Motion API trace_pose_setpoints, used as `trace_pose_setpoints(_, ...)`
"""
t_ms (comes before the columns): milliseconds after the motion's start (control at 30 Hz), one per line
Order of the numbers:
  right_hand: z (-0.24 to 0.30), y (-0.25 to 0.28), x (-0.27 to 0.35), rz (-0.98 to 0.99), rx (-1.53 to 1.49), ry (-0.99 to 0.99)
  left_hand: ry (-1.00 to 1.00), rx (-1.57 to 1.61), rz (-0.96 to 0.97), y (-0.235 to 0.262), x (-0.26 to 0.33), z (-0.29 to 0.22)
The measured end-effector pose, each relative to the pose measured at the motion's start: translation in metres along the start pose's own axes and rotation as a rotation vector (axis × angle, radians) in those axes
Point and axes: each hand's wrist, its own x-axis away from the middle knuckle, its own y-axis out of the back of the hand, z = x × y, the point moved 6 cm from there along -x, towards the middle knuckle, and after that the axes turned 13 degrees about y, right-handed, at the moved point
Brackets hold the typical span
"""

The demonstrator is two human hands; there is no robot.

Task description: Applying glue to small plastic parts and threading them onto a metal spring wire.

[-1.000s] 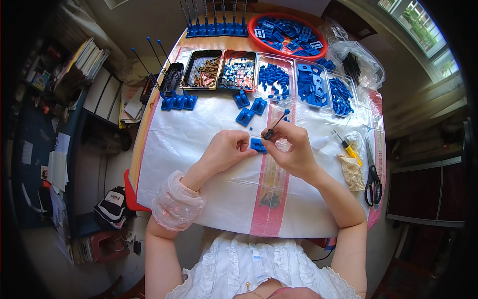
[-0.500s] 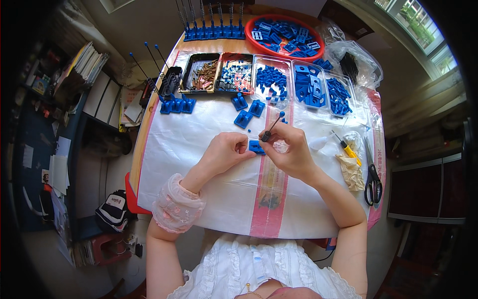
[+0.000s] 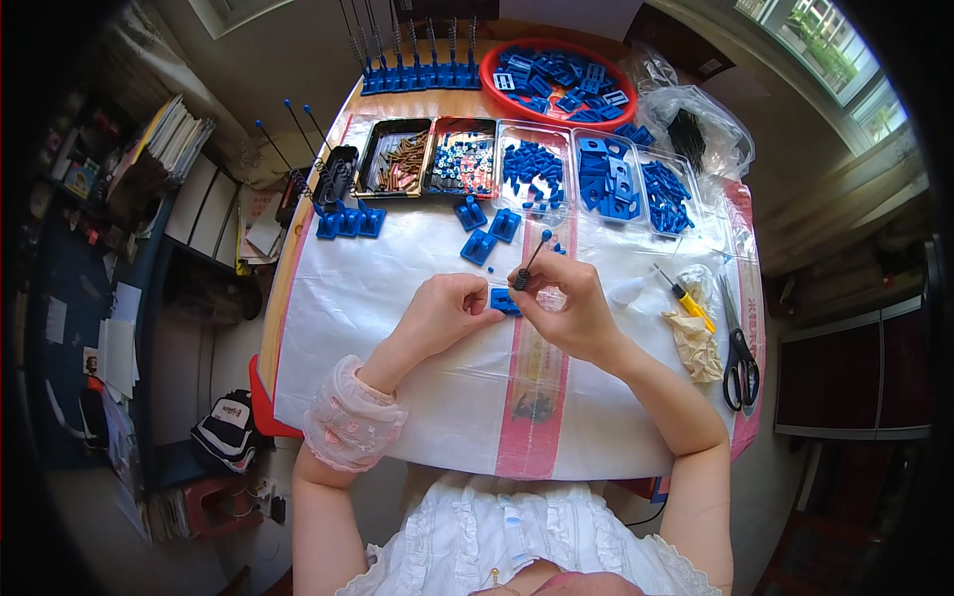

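The left hand (image 3: pixel 444 310) pinches a small blue plastic block (image 3: pixel 505 301) at mid-table; the right hand (image 3: pixel 571 308) grips a thin black rod (image 3: pixel 530 261) standing on it. Bare white sheet (image 3: pixel 397 397) lies open toward the near edge; parts trays (image 3: pixel 537 164) line the far side, scissors (image 3: pixel 737 360) lie near the right edge.

Barely anything moved over last 1 s. Main change: whole view slid down a bit in frame, so red round tray (image 3: pixel 556 74) and row of trays sit lower and more of table's far edge shows, looks like head tilt rather than things moving. Right hand (image 3: pixel 571 308) shifted slightly, thin black rod with blue ball tip (image 3: pixel 532 260) now leans a touch more upright over small blue part (image 3: pixel 505 300). Left hand (image 3: pixel 442 313) fingers curled a bit tighter at that part.
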Motion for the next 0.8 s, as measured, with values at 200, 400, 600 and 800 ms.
trace_pose_setpoints(200, 0.0006, -0.0002, -0.0006, -0.004, -0.003, 0.001, -0.012, -0.012, -0.005, 0.0005, 0.0002, -0.0007)
trace_pose_setpoints(400, -0.0002, -0.0002, 0.0003, 0.005, 0.001, -0.004, -0.008, -0.006, -0.005, -0.0003, -0.0003, 0.001)
trace_pose_setpoints(600, -0.0004, 0.0004, 0.0007, 0.001, -0.01, -0.007, -0.001, -0.009, 0.001, 0.0, 0.0, -0.0017)
trace_pose_setpoints(800, 0.0011, 0.0003, 0.0, 0.022, 0.009, -0.021, -0.007, -0.003, -0.001, 0.0008, 0.0007, -0.0012)
